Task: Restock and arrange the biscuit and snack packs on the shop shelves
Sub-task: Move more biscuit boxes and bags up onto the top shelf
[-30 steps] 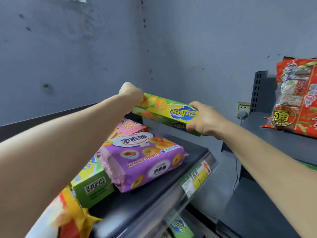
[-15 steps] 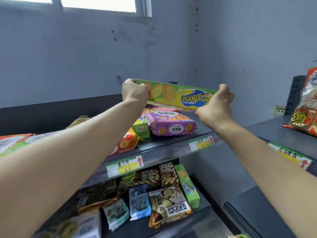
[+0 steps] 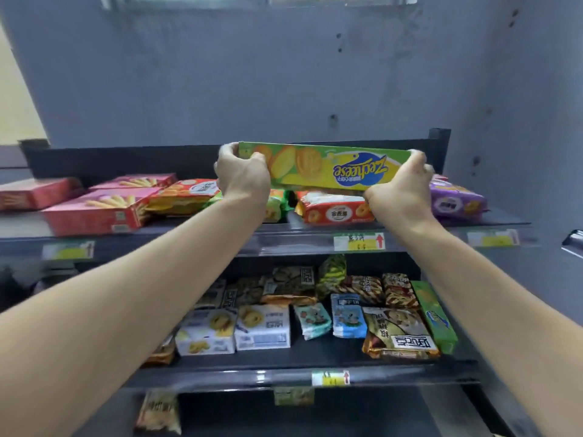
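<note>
Box swung from the shelf's end to level over the top shelf

Within the last second the long green-and-yellow cardboard biscuit box [image 3: 328, 167] has gone from a tilt near the purple plastic snack pack [image 3: 454, 200] to a level hold facing the unit square on, its logo upside down to the camera. The left hand [image 3: 243, 176] has its fingers [image 3: 259, 159] curled round the left end and the right hand [image 3: 400, 187] clamps the right end. The box hangs in the air just above the orange-red biscuit pack [image 3: 334, 209] on the dark metal top shelf [image 3: 284, 239], not yet set down. It looks like a placement being lined up. A matching green box [image 3: 435, 316] sits on the lower shelf, so which tier is meant is uncertain.
</note>
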